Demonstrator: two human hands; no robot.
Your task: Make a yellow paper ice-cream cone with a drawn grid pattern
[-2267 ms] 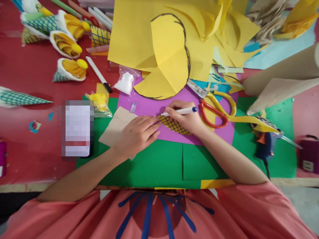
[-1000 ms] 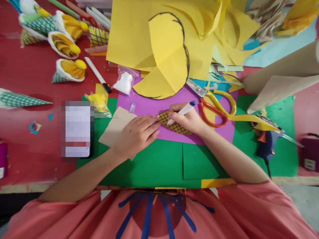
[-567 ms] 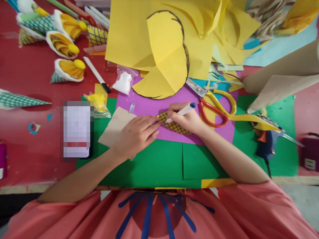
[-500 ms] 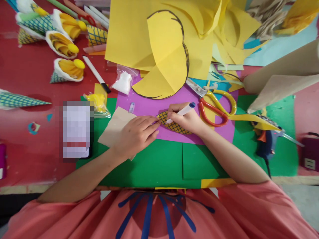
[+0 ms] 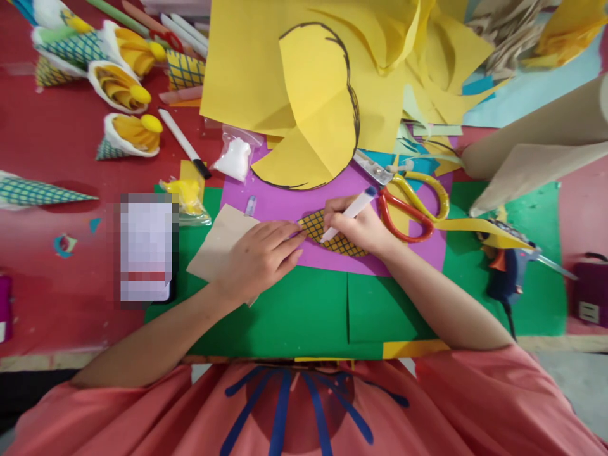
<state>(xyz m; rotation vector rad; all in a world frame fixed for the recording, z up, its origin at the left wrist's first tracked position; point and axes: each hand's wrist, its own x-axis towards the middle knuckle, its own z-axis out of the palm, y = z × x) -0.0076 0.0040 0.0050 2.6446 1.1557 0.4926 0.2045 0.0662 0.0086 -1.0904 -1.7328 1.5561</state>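
Note:
Between my hands, a yellow paper piece (image 5: 316, 223) with dark crossing lines lies on the purple sheet (image 5: 280, 201). In my right hand (image 5: 356, 221) is a white marker (image 5: 349, 212) with a blue end; its lower tip meets the paper piece. My left hand (image 5: 266, 256) lies flat with fingers stretched out, the fingertips at the piece's left end. Under that hand a beige paper (image 5: 221, 244) is partly hidden. Beyond the hands sits a large yellow paper shape (image 5: 323, 120) edged in black.
Scissors (image 5: 413, 202) with red and yellow handles lie right of my right hand. A glue gun (image 5: 510, 272) rests farther right, below a rolled brown paper (image 5: 536, 139). At left are a phone (image 5: 146, 247), a capped marker (image 5: 185, 142) and several decorated paper cones (image 5: 128, 133).
The marker tip has shifted slightly right and down along the paper piece, with my right hand moving a little right. My left hand stays put.

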